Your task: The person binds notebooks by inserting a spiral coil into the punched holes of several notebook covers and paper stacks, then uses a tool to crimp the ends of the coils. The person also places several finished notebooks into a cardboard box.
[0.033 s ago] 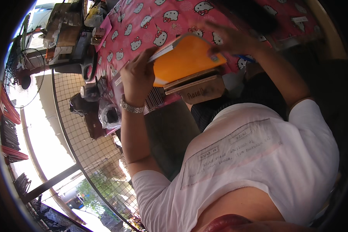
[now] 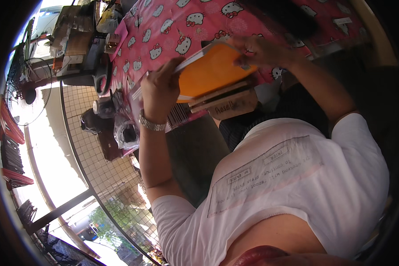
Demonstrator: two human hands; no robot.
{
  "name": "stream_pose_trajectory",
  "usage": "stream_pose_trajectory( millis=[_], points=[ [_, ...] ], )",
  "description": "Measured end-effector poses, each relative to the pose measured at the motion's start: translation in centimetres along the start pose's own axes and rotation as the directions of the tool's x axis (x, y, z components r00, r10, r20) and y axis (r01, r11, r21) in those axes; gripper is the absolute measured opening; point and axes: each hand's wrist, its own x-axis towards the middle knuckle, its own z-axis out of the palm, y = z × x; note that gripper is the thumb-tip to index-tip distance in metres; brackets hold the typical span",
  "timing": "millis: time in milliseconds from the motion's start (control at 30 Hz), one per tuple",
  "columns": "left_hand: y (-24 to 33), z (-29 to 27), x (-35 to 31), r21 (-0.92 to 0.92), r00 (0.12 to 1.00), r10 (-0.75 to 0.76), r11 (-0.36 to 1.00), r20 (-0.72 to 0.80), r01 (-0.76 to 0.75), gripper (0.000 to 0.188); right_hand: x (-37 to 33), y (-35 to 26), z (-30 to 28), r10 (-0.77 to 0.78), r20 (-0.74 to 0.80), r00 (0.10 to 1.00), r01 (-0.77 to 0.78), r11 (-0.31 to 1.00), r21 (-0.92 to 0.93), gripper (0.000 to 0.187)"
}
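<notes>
An orange-covered booklet [image 2: 210, 70] with white page edges is held up over the near edge of the table. My left hand [image 2: 160, 88], a metal watch on its wrist, is closed around the booklet's left end. At the other end, my right hand [image 2: 264, 54] has its thumb and fingers around the far right corner; it is slightly blurred. Just below the booklet sits a wooden block [image 2: 235, 105] with handwriting on its front and a slot between its boards. Part of the block's top lies hidden behind the booklet.
A pink cartoon-print cloth [image 2: 164, 40] covers the table. Dark ribbed material [image 2: 178, 113] lies beside the wooden block. Bags and a jar [image 2: 103, 106] stand at the table's left side, near a wire-mesh screen [image 2: 86, 111]. A fan [image 2: 29, 95] is farther left. A long dark object [image 2: 283, 17] lies at the far right.
The booklet has dropped slightly and tilted. My right hand's fingers have come in from spread to close around its right corner. My left hand keeps its hold.
</notes>
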Motion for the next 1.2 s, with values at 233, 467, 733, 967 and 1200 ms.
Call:
stream_pose_trajectory(
  millis=[233, 467, 733, 967, 1200],
  points=[
    [2.6, 2.5, 0.4, 0.036, 0.991, -0.011, 0.999, 0.130, 0.007, 0.022, -4.6, 3.3, 6.7, 0.117, -0.212, 0.970, -0.075, 0.978, 0.194, 0.037],
    [8.6, 1.6, 1.3, 0.141, 0.965, -0.032, 0.990, 0.259, -0.005, 0.016, -6.8, 3.2, 8.3, 0.204, -0.334, 0.920, -0.092, 0.942, 0.323, 0.043],
    [5.1, 6.7, -1.6, -0.031, 0.982, -0.169, 0.985, 0.088, 0.172, 0.021, -6.8, -0.5, 7.9, 0.046, -0.457, 0.888, 0.041, 0.983, 0.179, 0.071],
    [6.5, 7.9, -0.5, -0.061, 0.996, -0.073, 0.996, -0.041, 0.071, 0.019, -3.0, 5.8, 4.9, 0.259, -0.211, 0.942, -0.213, 0.953, 0.217, 0.053],
    [7.0, 7.0, -0.1, -0.202, 0.997, -0.082, 0.976, 0.003, 0.081, 0.014, 5.4, 18.2, -3.6, 0.208, -0.348, 0.914, -0.404, 0.550, -0.731, 0.018]
  ],
)
